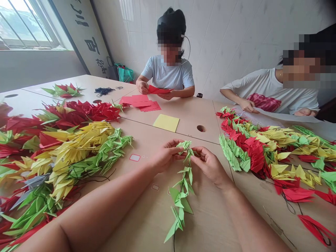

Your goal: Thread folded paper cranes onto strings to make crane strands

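Observation:
A string of light green folded-paper cranes (181, 199) runs down the table between my forearms, its dark cord showing at the lower end. My left hand (169, 154) grips the bunched cranes at the top of the string, with thumb and fingers pressed together. On the other side, my right hand (207, 162) pinches a green crane of the same string near its top. The two hands are close together, only the cranes between them. Parts of the upper cranes are hidden by my fingers.
Heaps of strung red, yellow and green paper cranes lie at left (78, 147) and right (254, 150). Ahead are a yellow paper sheet (166, 123), red sheets (141, 101) and a cable hole (201, 128). Across the table, one person holds red paper; another holds a white sheet.

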`<state>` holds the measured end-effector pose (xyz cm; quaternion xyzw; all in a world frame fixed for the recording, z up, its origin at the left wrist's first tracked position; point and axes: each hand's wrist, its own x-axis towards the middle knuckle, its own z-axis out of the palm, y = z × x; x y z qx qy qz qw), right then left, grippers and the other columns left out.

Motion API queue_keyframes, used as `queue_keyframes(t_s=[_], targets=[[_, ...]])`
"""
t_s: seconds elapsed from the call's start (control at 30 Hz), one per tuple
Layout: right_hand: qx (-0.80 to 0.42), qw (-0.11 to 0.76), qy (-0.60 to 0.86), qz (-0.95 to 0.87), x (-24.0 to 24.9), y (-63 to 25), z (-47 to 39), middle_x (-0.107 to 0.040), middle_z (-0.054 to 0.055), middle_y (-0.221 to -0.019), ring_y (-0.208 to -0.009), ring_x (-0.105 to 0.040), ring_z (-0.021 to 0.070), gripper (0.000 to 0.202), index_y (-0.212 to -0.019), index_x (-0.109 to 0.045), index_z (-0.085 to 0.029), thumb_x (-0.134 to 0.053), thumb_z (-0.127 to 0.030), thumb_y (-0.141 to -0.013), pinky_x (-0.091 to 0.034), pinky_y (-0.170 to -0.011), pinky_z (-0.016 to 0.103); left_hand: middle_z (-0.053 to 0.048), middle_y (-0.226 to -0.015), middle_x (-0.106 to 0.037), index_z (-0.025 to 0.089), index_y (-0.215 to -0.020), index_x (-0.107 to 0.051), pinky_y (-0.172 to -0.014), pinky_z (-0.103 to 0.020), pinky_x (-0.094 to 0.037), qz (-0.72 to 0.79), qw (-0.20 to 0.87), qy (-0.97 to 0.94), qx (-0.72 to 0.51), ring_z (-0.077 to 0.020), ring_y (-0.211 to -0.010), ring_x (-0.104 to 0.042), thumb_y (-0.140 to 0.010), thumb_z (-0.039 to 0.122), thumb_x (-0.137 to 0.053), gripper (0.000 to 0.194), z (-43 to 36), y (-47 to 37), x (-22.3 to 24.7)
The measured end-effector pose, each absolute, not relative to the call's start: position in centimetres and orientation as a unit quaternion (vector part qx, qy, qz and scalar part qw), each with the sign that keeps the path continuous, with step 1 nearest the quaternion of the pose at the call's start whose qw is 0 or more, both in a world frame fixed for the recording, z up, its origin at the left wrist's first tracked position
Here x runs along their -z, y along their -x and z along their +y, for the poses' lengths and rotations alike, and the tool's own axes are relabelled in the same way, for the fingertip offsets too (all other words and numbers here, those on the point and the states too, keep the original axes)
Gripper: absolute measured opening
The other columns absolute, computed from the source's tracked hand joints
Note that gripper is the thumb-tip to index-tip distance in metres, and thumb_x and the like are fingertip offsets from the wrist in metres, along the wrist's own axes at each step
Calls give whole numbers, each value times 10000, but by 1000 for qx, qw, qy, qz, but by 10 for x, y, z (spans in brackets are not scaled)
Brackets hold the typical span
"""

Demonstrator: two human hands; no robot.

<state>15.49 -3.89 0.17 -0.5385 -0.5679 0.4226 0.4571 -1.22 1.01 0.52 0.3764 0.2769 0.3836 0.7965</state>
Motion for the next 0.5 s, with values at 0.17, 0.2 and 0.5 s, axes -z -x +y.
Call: queue_keyframes(t_s=[0.17, 0.2, 0.5], targets=[[-461, 482, 510, -543, -6, -158, -40, -669, 62, -958, -846, -610, 190, 270, -1009, -615, -178, -569, -311, -779, -479, -760, 330, -2, -809, -593, 162, -822, -535, -613, -186, -478, 278, 790, -394, -379, -79, -661, -590, -694, 149, -625, 157, 9, 12, -6], [-465, 484, 510, -537, -7, -158, -40, -669, 63, -957, -835, -609, 189, 274, -1013, -621, -174, -564, -309, -781, -479, -743, 324, -1, -809, -591, 165, -816, -529, -601, -182, -474, 276, 791, -396, -376, -82, -666, -592, -691, 147, -622, 157, 9, 13, -6], [-470, 471, 518, -537, -9, -150, -43, -653, 70, -1012, -855, -614, 189, 321, -1025, -569, -197, -630, -281, -722, -491, -724, 315, -4, -786, -601, 179, -842, -488, -626, -193, -495, 245, 816, -399, -340, -82, -638, -606, -702, 144, -615, 193, 10, 13, -6]])
